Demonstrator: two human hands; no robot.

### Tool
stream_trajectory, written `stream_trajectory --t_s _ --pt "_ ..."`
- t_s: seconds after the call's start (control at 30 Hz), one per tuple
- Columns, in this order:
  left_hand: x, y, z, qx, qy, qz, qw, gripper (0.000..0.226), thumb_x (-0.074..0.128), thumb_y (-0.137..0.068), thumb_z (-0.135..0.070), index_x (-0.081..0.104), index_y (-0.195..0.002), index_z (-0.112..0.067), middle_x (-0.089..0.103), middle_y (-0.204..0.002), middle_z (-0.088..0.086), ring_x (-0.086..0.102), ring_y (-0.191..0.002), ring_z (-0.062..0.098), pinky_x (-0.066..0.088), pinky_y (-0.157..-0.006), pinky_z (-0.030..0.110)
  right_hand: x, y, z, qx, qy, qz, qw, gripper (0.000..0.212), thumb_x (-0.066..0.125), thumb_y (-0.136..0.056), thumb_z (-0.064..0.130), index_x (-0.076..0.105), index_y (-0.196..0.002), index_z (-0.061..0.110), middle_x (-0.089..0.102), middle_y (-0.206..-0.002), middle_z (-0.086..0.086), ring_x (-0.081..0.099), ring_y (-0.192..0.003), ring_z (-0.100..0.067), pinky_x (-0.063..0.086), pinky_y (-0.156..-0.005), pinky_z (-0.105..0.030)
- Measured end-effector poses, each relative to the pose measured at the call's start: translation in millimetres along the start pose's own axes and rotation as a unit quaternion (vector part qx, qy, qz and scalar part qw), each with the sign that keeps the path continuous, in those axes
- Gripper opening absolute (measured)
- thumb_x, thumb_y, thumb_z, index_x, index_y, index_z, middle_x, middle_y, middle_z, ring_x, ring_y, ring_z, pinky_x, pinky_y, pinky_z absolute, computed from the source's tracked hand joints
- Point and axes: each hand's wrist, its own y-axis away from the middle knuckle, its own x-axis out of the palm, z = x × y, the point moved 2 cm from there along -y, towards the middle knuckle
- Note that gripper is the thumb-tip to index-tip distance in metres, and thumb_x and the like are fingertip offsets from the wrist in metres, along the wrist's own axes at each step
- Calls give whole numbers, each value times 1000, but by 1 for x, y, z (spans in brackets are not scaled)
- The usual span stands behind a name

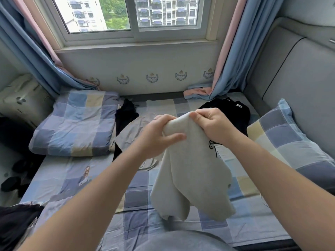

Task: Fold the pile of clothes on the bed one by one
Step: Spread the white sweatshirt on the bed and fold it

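A light grey garment (pixel 194 171) with a small black print hangs in the air above the bed. My right hand (pixel 212 122) pinches its top edge. My left hand (pixel 159 134) grips the cloth just left of that, the thumb laid across the front. Behind it on the checked bedsheet (pixel 76 174) lies a beige garment (pixel 130 131), partly hidden by my left arm. A black garment (pixel 126 113) is heaped to its left beside the quilt. At the back right rests a folded black garment (pixel 233 111) with a white label.
A folded checked quilt (pixel 76 122) sits at the left and a checked pillow (pixel 290 142) at the right by the padded headboard (pixel 299 77). Curtains (pixel 228 57) hang on both sides of the window. Dark clothes (pixel 16 220) lie at the lower left.
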Motion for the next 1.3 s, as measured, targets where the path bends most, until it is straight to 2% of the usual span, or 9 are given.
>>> stream_trajectory --t_s 0.13,0.37,0.53,0.7,0.8,0.9,1.03,1.2,1.3 --pt "9 2 2 40 -51 -106 992 16 67 -96 -29 73 -109 -21 69 -105 -8 61 -99 13 48 -85 30 -4 -1 4 15 -22 -34 999 43 53 -105 31 65 -82 -2 47 -66 -2 42 -63 -16 34 -60 -33" --pt "-3 -13 -4 5 -53 -115 992 24 56 -101 -32 73 -117 -27 64 -121 -8 58 -115 16 46 -100 43 -6 -3 -3 27 44 -42 998 46 47 -107 36 59 -83 -1 49 -69 -4 44 -64 -15 36 -61 -33" --pt "-7 -7 -4 -40 -112 -239 964 28 66 -94 -41 66 -114 -22 56 -116 -1 56 -103 23 50 -92 45 -6 -12 -4 113 -83 -96 985 53 50 -106 35 51 -86 -14 46 -74 -9 41 -67 -23 35 -63 -38" --pt "29 16 9 -184 15 76 980 58 68 -67 -79 59 -102 -33 67 -94 -15 65 -77 -3 53 -63 22 -8 -23 -1 182 -241 -144 942 39 53 -105 34 64 -105 -4 59 -86 -16 61 -78 -31 58 -71 -48" --pt "38 15 21 -173 4 30 985 19 67 -92 -44 69 -89 -25 73 -85 -6 70 -79 12 58 -70 39 -8 -26 1 185 -317 -172 914 29 50 -106 28 68 -109 5 69 -92 -17 71 -80 -28 61 -67 -41" --pt "26 8 18 -170 87 -87 978 29 53 -103 -25 61 -79 -12 63 -72 3 58 -65 22 48 -62 37 -9 -21 -7 183 -355 -184 898 31 44 -108 21 65 -115 0 72 -98 -19 72 -85 -30 60 -70 -40" --pt "-2 -5 3 -162 181 -166 956 28 49 -104 -23 66 -83 -15 62 -68 -8 57 -62 5 48 -56 23 2 -1 -25 178 -280 -101 938 11 53 -105 20 60 -113 22 73 -105 -1 69 -97 -16 58 -79 -36" --pt "-2 -11 -5 -219 296 -162 916 31 49 -104 -21 59 -75 -17 59 -68 2 57 -67 18 50 -63 31 78 62 -58 210 -90 166 959 78 84 -68 56 47 -134 39 64 -122 15 64 -106 2 54 -87 -23" --pt "-6 -11 -5 -238 358 -163 888 27 51 -104 -22 64 -82 -14 63 -68 5 62 -61 18 55 -57 29 107 84 -81 229 13 183 956 35 73 -81 49 66 -111 34 70 -105 15 64 -102 -7 54 -89 -32"
